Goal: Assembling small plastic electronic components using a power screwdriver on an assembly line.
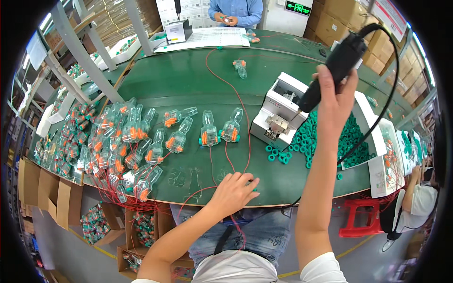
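My right hand (336,96) is wrapped around a black electric screwdriver (336,61), raised at the right. The screwdriver's bit points down at the top of a white screw feeder (282,111). Palm down at the table's near edge, my left hand (234,192) has its fingers curled together. A bit of green shows by its fingertips, but the hand hides what it holds. Red wires (230,158) run beneath that hand. Just beyond it stand two clear plastic toy-like parts (208,129) with orange insides and green wheels.
Many similar clear parts (111,141) crowd the left of the green table (174,89). Green rings (309,137) are heaped right of the feeder. A black cable (394,75) hangs from the screwdriver. Another person (236,14) works across the table. A red stool (361,219) stands at right.
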`<state>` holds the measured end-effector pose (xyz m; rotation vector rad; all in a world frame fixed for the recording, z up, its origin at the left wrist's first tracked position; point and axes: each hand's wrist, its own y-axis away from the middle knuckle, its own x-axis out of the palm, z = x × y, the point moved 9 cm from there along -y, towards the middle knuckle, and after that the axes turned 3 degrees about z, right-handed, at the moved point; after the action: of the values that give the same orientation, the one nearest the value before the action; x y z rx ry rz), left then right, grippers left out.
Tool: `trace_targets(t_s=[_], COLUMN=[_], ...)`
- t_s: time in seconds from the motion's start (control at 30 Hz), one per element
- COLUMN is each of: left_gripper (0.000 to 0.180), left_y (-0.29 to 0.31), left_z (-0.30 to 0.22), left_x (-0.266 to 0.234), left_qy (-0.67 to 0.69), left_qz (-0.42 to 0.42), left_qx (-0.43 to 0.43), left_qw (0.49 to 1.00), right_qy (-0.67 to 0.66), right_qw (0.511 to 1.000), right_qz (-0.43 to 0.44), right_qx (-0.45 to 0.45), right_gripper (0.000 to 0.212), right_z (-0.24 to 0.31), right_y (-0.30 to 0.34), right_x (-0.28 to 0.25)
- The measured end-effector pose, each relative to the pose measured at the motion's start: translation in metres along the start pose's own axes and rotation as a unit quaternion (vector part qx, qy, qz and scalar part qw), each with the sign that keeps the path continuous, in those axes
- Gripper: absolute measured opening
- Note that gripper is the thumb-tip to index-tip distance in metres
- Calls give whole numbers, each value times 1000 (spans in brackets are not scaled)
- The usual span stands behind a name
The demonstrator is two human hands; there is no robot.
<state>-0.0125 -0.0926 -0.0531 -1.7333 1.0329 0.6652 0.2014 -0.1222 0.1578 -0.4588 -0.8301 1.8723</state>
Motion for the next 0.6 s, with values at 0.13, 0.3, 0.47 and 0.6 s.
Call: trace_targets(t_s=[0.13, 0.3, 0.47, 0.6], left_gripper=[33, 30, 30, 30], left_y=[12, 14, 11, 11], left_z=[5, 20, 24, 32], left_x=[-2, 0, -8, -7], left_qy=[-24, 65, 44, 55], left_qz=[26, -20, -30, -13], left_qx=[-21, -77, -102, -100], left_qw=[999, 995, 993, 993], right_qy=[-107, -241, -232, -259], right_qw=[993, 968, 966, 947], right_qz=[40, 65, 111, 141], right_qx=[2, -36, 36, 127], right_gripper=[56, 29, 48, 95], right_z=[-20, -47, -60, -48], right_y=[21, 38, 61, 115], right_x=[37, 48, 50, 44])
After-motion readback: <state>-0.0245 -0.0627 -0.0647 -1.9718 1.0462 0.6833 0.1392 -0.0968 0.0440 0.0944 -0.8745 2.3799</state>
